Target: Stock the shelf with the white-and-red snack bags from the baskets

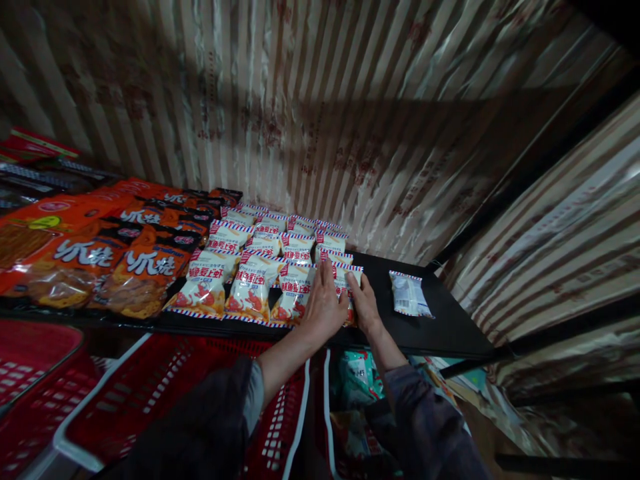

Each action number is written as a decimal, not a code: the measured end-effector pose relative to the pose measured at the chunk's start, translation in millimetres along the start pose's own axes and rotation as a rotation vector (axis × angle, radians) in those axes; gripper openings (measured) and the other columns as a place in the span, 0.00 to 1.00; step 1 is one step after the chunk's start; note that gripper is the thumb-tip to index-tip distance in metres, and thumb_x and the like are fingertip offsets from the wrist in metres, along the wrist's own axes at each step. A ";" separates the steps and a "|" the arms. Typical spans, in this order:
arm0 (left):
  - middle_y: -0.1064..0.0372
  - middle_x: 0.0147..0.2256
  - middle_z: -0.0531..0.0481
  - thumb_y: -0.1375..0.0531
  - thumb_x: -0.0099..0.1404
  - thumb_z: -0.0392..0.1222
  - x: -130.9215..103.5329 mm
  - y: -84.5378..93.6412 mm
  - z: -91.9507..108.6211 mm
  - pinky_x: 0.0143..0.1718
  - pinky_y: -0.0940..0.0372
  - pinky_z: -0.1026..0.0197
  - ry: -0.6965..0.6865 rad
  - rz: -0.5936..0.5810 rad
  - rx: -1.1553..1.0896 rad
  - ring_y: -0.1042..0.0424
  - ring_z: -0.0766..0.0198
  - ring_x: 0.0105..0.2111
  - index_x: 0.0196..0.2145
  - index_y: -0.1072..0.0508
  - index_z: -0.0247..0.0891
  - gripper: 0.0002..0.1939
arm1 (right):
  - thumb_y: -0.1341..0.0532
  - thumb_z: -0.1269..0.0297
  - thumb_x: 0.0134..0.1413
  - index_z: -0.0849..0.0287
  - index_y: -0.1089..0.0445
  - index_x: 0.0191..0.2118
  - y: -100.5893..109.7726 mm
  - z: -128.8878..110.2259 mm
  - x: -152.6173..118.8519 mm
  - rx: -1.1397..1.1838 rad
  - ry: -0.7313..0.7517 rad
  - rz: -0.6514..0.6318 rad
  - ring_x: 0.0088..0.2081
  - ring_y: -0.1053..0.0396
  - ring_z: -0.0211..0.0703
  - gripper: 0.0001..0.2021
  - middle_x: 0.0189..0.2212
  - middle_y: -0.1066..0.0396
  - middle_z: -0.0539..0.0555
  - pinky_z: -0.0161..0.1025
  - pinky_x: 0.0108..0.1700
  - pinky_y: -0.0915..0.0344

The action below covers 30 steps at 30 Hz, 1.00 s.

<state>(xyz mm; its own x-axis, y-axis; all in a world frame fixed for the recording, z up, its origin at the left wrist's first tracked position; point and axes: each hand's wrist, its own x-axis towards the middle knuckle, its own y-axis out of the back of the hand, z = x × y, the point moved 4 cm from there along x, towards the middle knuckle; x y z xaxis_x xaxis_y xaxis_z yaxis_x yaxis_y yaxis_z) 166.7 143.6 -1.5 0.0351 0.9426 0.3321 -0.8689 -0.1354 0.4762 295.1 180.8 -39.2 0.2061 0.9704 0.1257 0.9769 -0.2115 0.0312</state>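
Several white snack bags [249,285] with red lettering and striped edges stand in rows on a black shelf [450,331]. At the right end of the front row, my left hand [325,303] and my right hand [365,301] lie on either side of one white bag [341,279]. The left hand's fingers are extended and rest against the bag's left part. My right hand touches its right edge, thumb towards the bag, with no firm grip visible. Apart from the rows, a single bag [410,294] lies with its back facing up, right of my right hand.
Orange snack packs [150,267] fill the shelf's left side. Red baskets [190,373] sit below the front edge, one holding green packs [361,373]. Corrugated, brown-striped sheeting [320,133] rises behind. A dark metal post [505,190] slants at the right.
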 end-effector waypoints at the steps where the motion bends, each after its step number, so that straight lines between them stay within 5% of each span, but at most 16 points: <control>1: 0.59 0.67 0.24 0.46 0.61 0.32 5.5 1.9 1.6 0.67 0.55 0.49 0.030 -0.005 -0.006 0.58 0.49 0.68 0.65 0.54 0.18 0.37 | 0.36 0.44 0.47 0.56 0.31 0.42 0.3 0.8 1.0 -0.014 0.016 0.002 0.41 0.27 0.47 0.23 0.39 0.24 0.52 0.43 0.45 0.32; 8: 0.41 0.62 0.32 0.40 0.60 0.34 39.2 12.9 6.8 0.64 0.47 0.49 0.255 -0.021 -0.115 0.44 0.50 0.64 0.64 0.47 0.30 0.36 | 0.37 0.45 0.48 0.57 0.32 0.45 -2.7 0.7 6.4 -0.040 0.074 0.017 0.41 0.28 0.48 0.24 0.40 0.24 0.53 0.43 0.45 0.33; 15: 0.42 0.63 0.33 0.39 0.57 0.31 43.5 14.9 4.9 0.64 0.47 0.50 0.246 0.031 -0.121 0.43 0.49 0.64 0.62 0.42 0.32 0.36 | 0.39 0.43 0.50 0.57 0.32 0.49 -7.5 0.2 8.5 -0.083 0.109 -0.009 0.45 0.28 0.50 0.26 0.45 0.24 0.55 0.44 0.48 0.34; 22: 0.44 0.62 0.27 0.41 0.59 0.30 47.1 15.4 4.7 0.64 0.48 0.53 0.236 0.007 -0.056 0.44 0.49 0.64 0.63 0.46 0.21 0.35 | 0.42 0.42 0.54 0.56 0.33 0.49 -8.1 5.3 10.3 -0.147 0.122 -0.019 0.47 0.29 0.51 0.25 0.46 0.25 0.55 0.45 0.50 0.36; 30: 0.28 0.51 0.40 0.40 0.58 0.35 64.5 13.0 -9.0 0.51 0.36 0.58 0.347 0.024 -0.203 0.30 0.55 0.52 0.51 0.32 0.36 0.22 | 0.42 0.42 0.54 0.54 0.34 0.52 -10.2 8.9 13.5 -0.045 0.088 -0.023 0.45 0.28 0.49 0.26 0.46 0.25 0.53 0.44 0.48 0.33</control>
<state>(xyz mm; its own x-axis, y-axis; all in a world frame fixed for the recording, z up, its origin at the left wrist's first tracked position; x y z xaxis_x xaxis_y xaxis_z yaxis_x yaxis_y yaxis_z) 153.2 205.4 18.8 -0.1248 0.9917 0.0301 -0.9486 -0.1282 0.2894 288.4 197.2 -46.6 0.1760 0.9616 0.2106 0.9774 -0.1962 0.0791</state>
